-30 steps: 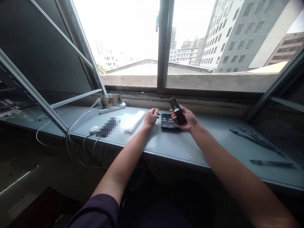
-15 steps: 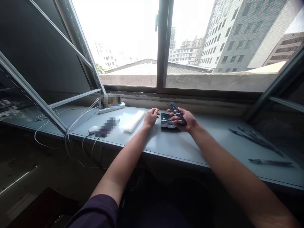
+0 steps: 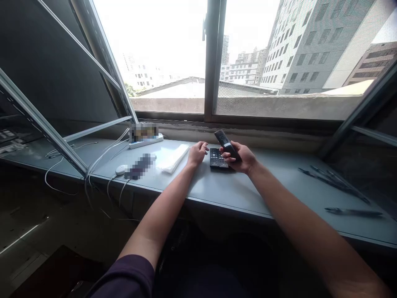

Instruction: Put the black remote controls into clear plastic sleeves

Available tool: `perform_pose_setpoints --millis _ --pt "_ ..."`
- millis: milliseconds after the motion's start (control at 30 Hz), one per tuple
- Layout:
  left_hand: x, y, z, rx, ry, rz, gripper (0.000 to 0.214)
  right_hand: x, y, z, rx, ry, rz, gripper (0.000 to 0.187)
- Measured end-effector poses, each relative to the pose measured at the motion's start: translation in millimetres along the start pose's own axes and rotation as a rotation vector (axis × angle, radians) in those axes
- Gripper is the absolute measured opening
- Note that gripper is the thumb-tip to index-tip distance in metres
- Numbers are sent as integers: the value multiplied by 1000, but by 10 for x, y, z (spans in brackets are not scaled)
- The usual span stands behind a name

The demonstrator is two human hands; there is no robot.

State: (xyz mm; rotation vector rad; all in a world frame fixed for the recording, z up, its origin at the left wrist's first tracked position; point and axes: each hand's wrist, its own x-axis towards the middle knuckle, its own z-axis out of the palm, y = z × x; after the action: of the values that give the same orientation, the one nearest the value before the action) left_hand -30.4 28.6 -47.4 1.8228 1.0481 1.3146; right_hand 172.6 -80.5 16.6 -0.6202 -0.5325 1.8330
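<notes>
A black remote control (image 3: pixel 222 140) is gripped in my right hand (image 3: pixel 245 158), tilted up above the desk. Its plain back faces me, with a pale patch near my fingers. Beneath and left of it, black remotes (image 3: pixel 214 158) lie side by side on the desk with their buttons up; my right hand partly covers them. My left hand (image 3: pixel 197 154) rests just left of these remotes, empty, its fingers loosely curled and a little apart. Close by on its left lies a flat stack of white, thin plastic or paper (image 3: pixel 174 159).
Toward the left are a white power strip (image 3: pixel 145 141), a blurred-out item (image 3: pixel 139 167), a round white charger (image 3: pixel 120 169) and loose cables. Dark pen-like items (image 3: pixel 353 212) lie on the right. Metal shelf frames (image 3: pixel 102 70) flank the desk (image 3: pixel 229 190); a window stands behind.
My right hand has turned the remote over: its button side faced me before, and now its back does. My left hand and the remotes on the desk have stayed put.
</notes>
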Motion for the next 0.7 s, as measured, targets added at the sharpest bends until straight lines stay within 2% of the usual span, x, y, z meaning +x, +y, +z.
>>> perform_pose_setpoints --millis 100,200,300,400,467,500,633,700 --pt "-4 7 -1 12 -1 -1 25 16 -2 -20 6 -4 15 31" --pt "-7 13 1 11 -3 -4 25 50 10 -34 -40 82 -8 24" --pt "-7 15 3 6 -3 -3 25 98 43 -67 -123 119 -105 15" --pt "-5 8 0 12 -6 -6 25 149 84 -125 -249 75 -205 22" --pt "-4 1 -3 12 -5 -3 26 180 111 -166 -358 36 -275 16" --pt "-4 -2 -4 9 -4 2 26 192 126 -181 -409 23 -319 18" --pt "-4 -8 0 4 3 11 25 209 178 -184 -613 -16 -541 49" --pt "-3 -3 1 8 2 6 25 195 195 -156 -713 -31 -629 51"
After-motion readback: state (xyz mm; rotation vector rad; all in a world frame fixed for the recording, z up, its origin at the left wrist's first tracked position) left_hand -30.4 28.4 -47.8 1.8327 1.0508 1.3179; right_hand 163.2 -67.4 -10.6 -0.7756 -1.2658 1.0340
